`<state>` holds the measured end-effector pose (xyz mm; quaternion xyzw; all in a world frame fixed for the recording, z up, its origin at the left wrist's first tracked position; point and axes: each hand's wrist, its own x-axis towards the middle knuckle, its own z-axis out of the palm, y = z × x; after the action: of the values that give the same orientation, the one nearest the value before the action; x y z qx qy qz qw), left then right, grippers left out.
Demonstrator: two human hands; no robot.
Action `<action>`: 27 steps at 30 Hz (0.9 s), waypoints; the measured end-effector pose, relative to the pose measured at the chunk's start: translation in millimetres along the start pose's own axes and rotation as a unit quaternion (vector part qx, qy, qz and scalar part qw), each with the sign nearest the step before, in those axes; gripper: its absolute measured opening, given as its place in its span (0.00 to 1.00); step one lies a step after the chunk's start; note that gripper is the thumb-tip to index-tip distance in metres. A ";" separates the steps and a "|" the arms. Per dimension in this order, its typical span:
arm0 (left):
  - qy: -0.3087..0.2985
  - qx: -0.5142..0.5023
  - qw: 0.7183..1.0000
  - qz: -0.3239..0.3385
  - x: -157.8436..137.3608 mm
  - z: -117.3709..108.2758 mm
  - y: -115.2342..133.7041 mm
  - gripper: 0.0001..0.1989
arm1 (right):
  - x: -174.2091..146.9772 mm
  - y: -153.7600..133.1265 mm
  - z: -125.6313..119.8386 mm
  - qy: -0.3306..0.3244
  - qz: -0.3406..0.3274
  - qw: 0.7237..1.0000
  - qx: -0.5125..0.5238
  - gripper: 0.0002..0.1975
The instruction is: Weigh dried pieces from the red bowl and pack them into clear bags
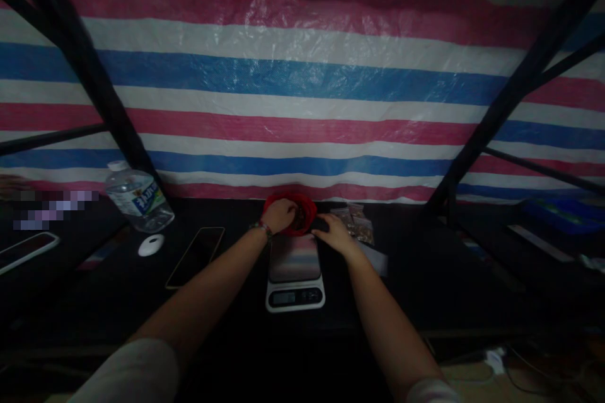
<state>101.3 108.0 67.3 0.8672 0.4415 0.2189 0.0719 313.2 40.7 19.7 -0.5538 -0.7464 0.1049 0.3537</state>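
A red bowl [308,206] with small brown pieces inside stands at the back of the black table, just behind a white kitchen scale [295,295]. My left hand [280,216] reaches over the bowl's left side. Its fingers are bent down at the brown pieces, and what the fingertips grip is hidden. At the bowl's right side, my right hand [335,233] has thumb and fingers around a small black object [321,225] whose kind does not show. The scale's metal plate [295,259] lies in front of both hands, and its display is too dim to read.
Small clear bags [360,227] of brown pieces lie right of my right hand. To the left are a phone [196,258], a white mouse [151,245] and a large water bottle [140,198]. Black frame bars slant up at both sides before a striped sheet [302,94].
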 end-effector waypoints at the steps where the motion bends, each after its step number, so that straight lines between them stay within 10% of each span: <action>1: -0.058 0.053 0.997 -0.026 13.4 4.4 -0.5 0.15 | -1.2 0.5 1.0 -0.013 -0.005 1.000 0.000 0.25; 10: -0.083 0.124 0.986 -0.078 50.0 53.3 -21.4 0.26 | 0.1 3.6 6.3 -0.039 -0.003 0.999 0.004 0.17; 27: -0.036 0.083 0.996 -0.023 47.5 59.2 -27.1 0.20 | -1.6 4.4 4.6 -0.031 0.033 0.999 0.007 0.16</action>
<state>132.1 166.2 20.8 0.8671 0.4751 0.1485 0.0210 313.8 41.9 13.3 -0.5725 -0.7375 0.1389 0.3302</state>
